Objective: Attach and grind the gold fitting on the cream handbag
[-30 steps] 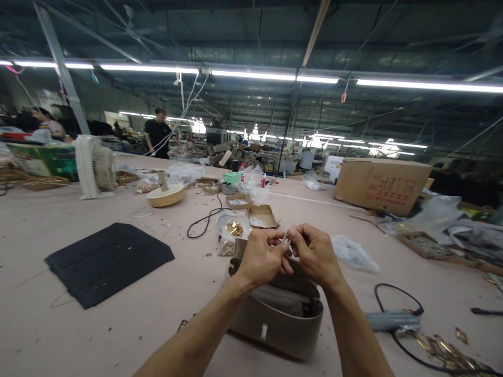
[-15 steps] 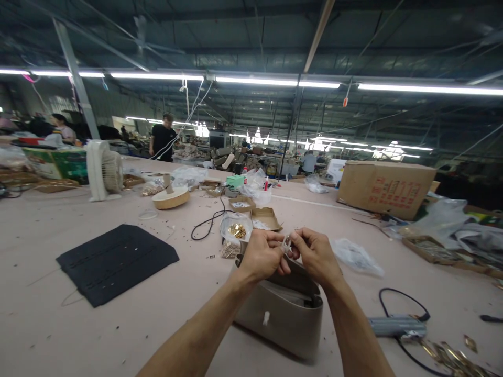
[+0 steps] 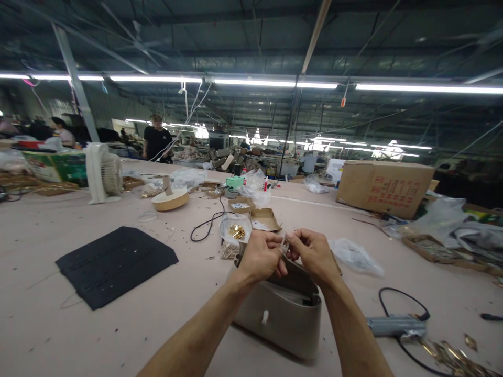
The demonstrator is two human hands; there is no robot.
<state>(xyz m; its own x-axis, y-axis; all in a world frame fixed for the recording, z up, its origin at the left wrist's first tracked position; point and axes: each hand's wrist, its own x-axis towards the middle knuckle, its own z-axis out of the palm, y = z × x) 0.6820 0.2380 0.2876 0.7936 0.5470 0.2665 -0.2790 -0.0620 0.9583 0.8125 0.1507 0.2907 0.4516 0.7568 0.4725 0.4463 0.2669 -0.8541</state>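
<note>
- the left hand (image 3: 261, 256) and the right hand (image 3: 313, 254) meet above the far side of the bag, fingertips close together; both are closed in a pinch on a small pale piece (image 3: 285, 244), whose exact shape is too small to tell.
- the grey-brown bag (image 3: 281, 324) stands open on the near part of the worktop (image 3: 165, 335), below the hands, with a small white tab (image 3: 265, 317) on its near face.
- just beyond the bag, to the left, a clear bag of gold pieces (image 3: 236, 230) sits near two small open boxes, the nearer one (image 3: 265, 220) and the farther one (image 3: 241, 204).
- on the left lies a flat black panel (image 3: 117, 266); beyond it are a roll of tape (image 3: 170, 200) and a white fan (image 3: 102, 173).
- to the right of the hands lies a clear plastic bag (image 3: 356, 256).
- near right, a grey tool (image 3: 396, 325) with a black cord lies beside loose gold-coloured metal pieces (image 3: 451, 356).
- far right stands a cardboard box (image 3: 385, 188) with red print.
- far left, a person in black (image 3: 157, 141) stands past the worktop.
</note>
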